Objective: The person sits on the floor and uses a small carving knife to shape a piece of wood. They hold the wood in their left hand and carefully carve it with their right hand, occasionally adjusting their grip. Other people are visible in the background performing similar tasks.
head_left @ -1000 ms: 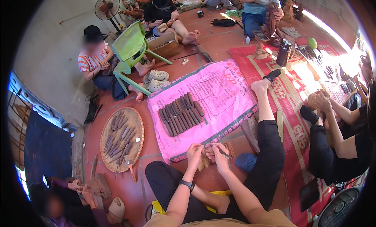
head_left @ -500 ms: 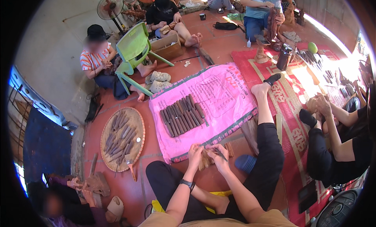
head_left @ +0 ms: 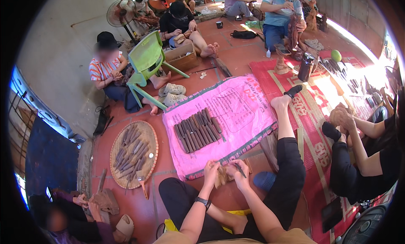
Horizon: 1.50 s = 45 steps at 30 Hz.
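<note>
In front of my crossed legs, my left hand (head_left: pixel 211 170) is closed on a small pale-brown piece of carved wood (head_left: pixel 221 179). My right hand (head_left: pixel 238 173) meets it from the other side, its fingers closed around a slim dark carving tool (head_left: pixel 241 170); the tool's tip is hidden behind the fingers. Just beyond both hands lies a pink printed sack (head_left: pixel 242 130) spread on the floor. On it, a row of dark carving tools (head_left: pixel 196 130) lies side by side.
At left, a round woven tray (head_left: pixel 157 149) holds more tools and a brush (head_left: pixel 142 185). A blue slipper (head_left: pixel 264 180) lies by my right knee. Other people work around me, one close on the red mat (head_left: pixel 310 130). A green chair (head_left: pixel 146 54) and dark flask (head_left: pixel 306 67) stand farther off.
The whole view has tipped slightly, so the scene sits a little lower. Both hands stay at the wood piece, with only a small shift in the fingers.
</note>
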Available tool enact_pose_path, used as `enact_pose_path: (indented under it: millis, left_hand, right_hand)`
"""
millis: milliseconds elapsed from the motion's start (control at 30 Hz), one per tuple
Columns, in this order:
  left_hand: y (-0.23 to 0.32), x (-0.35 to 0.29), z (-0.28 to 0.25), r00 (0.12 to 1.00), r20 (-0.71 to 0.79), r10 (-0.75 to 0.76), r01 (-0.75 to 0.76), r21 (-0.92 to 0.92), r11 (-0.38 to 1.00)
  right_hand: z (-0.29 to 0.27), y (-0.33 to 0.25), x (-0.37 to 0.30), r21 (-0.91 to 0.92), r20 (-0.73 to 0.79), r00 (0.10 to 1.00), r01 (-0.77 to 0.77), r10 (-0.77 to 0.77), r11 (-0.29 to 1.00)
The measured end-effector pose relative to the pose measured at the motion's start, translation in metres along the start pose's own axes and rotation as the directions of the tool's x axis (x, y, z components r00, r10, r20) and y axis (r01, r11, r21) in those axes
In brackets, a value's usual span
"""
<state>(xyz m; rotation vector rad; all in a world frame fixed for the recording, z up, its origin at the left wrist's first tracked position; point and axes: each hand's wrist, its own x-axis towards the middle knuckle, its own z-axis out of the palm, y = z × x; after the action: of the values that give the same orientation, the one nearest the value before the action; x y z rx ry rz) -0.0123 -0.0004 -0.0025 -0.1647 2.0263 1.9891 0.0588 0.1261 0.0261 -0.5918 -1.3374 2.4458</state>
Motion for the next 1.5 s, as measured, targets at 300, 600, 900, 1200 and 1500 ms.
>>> enact_pose_path:
  millis: [300, 600, 900, 1200, 1500]
  left_hand:
    - [0.001, -0.001, -0.007, 1.0, 0.002, -0.011, 0.011, -0.003, 1.0]
    - [-0.005, 0.002, -0.005, 0.999, 0.036, -0.005, 0.007, -0.048, 0.999]
    - [0.007, -0.001, 0.003, 1.0, 0.019, 0.02, -0.02, -0.01, 1.0]
    - [0.009, -0.001, 0.001, 1.0, 0.02, 0.015, -0.015, -0.015, 1.0]
    - [0.007, 0.0, 0.003, 1.0, 0.004, 0.016, -0.016, -0.029, 0.999]
  right_hand:
    - [-0.001, 0.005, -0.001, -0.353, 0.101, 0.99, 0.129, -0.1, 0.927]
    - [-0.003, 0.007, -0.003, -0.201, 0.137, 0.978, 0.182, -0.157, 0.962]
    - [-0.004, 0.002, -0.003, -0.169, 0.103, 0.992, 0.084, -0.068, 0.982]
    - [-0.005, 0.015, 0.002, -0.356, 0.025, 0.997, 0.081, -0.077, 0.931]
    - [-0.011, 0.033, 0.007, -0.262, 0.1, 0.993, 0.085, -0.06, 0.961]
